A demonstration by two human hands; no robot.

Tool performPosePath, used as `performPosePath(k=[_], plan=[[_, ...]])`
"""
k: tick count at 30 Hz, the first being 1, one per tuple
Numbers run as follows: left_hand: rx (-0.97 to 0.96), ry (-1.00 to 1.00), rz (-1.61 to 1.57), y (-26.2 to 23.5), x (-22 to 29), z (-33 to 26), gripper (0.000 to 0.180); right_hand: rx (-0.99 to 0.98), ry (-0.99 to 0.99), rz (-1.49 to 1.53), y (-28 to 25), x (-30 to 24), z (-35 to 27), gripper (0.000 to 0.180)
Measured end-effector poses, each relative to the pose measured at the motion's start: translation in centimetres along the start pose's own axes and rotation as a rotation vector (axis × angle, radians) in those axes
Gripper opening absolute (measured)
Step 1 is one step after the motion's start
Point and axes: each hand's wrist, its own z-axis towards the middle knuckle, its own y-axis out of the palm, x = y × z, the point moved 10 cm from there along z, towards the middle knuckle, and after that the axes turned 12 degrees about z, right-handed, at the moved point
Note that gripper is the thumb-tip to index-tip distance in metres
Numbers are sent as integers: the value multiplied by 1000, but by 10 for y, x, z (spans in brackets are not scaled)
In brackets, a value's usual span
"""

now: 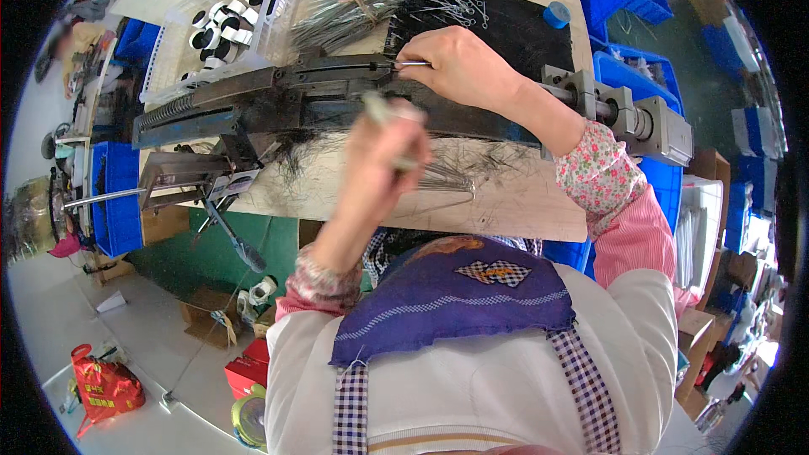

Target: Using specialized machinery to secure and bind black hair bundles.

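My right hand (462, 67) pinches a thin metal piece (413, 63) between thumb and fingers, at the middle of a long dark metal bench device (253, 93). Just below and to the left, my left hand (381, 156) is smeared by motion. Something pale and greenish (377, 107) shows at its fingers, but I cannot make out what it is or whether it is gripped. Several thin wires (447, 177) with bent ends lie on the wooden table (522, 194), right of my left hand. Dark bristle scraps are scattered around them.
Behind the device are a bundle of straight wires (345, 13) and a pile of black wire brushes (447, 4). A clear plastic crate (160, 59) holds black-and-white rolls. Near a blue tape roll (556, 14) stand blue bins (636, 76). A metal spindle unit (661, 131) sits at right.
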Motion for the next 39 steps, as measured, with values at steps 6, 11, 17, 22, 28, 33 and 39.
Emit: performPosePath(k=[6, 11, 17, 22, 28, 33, 39], plan=[[342, 294, 961, -50, 4, -19, 33, 86, -124, -310, -4, -31, -11, 25], [1243, 762, 1787, -130, 89, -159, 63, 28, 2, -406, 23, -34, -86, 35], [1264, 173, 495, -312, 34, -242, 50, 94, 459, -718, -1, 72, -106, 22], [1607, 694, 2061, -115, 80, -184, 33, 47, 579, -658, 5, 67, -111, 10], [876, 126, 461, -232, 35, -86, 38, 41, 386, -362, 23, 26, -109, 21], [799, 138, 226, -236, 21, -62, 27, 79, 536, 6, 7, -2, -131, 24], [386, 494, 461, -42, 50, -39, 29, 300, 582, 299, -53, -23, -141, 12]])
